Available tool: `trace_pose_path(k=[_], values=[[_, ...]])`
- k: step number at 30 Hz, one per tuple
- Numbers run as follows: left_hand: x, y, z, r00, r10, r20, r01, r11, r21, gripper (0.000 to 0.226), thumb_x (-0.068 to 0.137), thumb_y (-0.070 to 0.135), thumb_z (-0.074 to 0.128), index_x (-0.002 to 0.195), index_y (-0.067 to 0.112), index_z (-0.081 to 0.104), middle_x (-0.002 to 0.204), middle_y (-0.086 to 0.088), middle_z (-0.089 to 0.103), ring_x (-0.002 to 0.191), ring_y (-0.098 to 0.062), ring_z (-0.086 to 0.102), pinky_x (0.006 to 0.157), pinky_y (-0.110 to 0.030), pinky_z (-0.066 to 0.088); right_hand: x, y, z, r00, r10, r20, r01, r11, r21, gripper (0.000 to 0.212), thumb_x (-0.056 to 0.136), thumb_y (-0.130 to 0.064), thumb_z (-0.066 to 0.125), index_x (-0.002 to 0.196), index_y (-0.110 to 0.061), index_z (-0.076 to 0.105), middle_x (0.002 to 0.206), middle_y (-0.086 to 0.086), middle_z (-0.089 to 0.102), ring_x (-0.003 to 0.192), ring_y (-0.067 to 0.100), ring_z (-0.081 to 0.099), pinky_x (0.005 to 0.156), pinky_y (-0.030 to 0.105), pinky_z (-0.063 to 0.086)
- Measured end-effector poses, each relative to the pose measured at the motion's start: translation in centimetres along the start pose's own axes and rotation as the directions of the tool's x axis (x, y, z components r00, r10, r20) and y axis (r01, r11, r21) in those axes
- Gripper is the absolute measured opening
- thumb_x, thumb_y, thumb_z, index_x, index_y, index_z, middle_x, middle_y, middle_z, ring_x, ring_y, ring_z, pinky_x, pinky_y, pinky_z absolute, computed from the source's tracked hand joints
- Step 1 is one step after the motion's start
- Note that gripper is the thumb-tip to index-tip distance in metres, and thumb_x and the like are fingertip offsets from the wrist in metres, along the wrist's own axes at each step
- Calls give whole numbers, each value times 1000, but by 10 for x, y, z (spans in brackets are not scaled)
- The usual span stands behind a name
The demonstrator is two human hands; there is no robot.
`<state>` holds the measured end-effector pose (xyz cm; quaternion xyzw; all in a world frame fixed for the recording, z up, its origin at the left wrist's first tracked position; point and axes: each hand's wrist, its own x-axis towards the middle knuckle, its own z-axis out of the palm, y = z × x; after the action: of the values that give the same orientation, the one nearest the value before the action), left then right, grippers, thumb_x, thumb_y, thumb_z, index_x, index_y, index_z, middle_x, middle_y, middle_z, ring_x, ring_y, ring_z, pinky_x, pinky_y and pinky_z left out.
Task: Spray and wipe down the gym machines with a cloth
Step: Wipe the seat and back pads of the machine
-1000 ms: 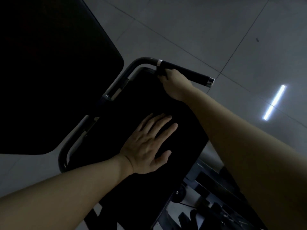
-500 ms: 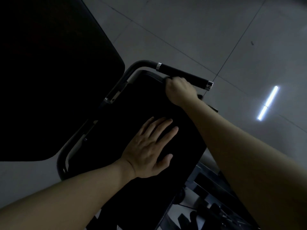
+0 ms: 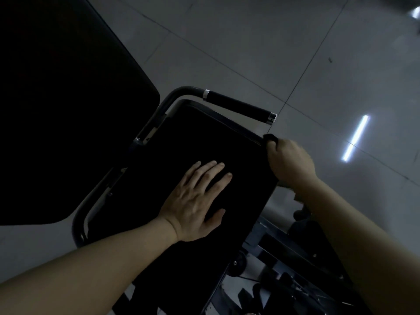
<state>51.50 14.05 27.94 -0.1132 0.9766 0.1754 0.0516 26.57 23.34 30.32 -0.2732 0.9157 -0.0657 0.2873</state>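
Note:
A black padded seat [image 3: 181,137] of a gym machine fills the middle of the view. My left hand [image 3: 195,201] lies flat on it, fingers straight and spread. My right hand [image 3: 288,160] is at the pad's far right corner, fingers curled round a small dark cloth [image 3: 270,138] that pokes out above the knuckles and touches the pad's edge. The light is dim and most of the cloth is hidden in the fist.
A curved metal bar with a black foam grip [image 3: 238,108] runs just beyond the pad. A second large black pad [image 3: 56,98] looms at the left. Machine frame parts [image 3: 268,244] sit below right. Grey floor tiles [image 3: 250,42] lie all around.
My right hand has slid with the cloth along the pad's far edge, from near the foam grip's left end to the right corner. My left hand has stayed flat on the pad.

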Motion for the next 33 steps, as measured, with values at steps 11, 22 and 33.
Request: trace_pose_path(k=[11,22,33], values=[[0,-2,3,1000,-3,-10,2,999,-47,80,92,52,51,161,21,26,168,-7,21,156,-24,13,126,-48,14,81,-162,31,938,-311,153,292,947,136,39,105,-29,35,120,-5,62,121,15,62,107,34,60,79,34,44],[-1,-1,0,1000,10,-2,-10,1000,-17,78,95,55,48,161,20,27,167,-7,21,156,-24,15,124,-51,18,2,-3,0,998,-46,-39,47,999,19,41,103,-41,33,80,-15,55,71,9,61,63,30,58,54,30,38],[-2,-3,6,1000,3,-20,-4,999,-40,79,93,53,49,161,21,26,169,-5,19,157,-23,12,126,-49,14,74,-151,28,945,-303,124,290,950,113,40,105,-30,34,125,-8,61,125,13,63,112,33,60,78,33,42]])
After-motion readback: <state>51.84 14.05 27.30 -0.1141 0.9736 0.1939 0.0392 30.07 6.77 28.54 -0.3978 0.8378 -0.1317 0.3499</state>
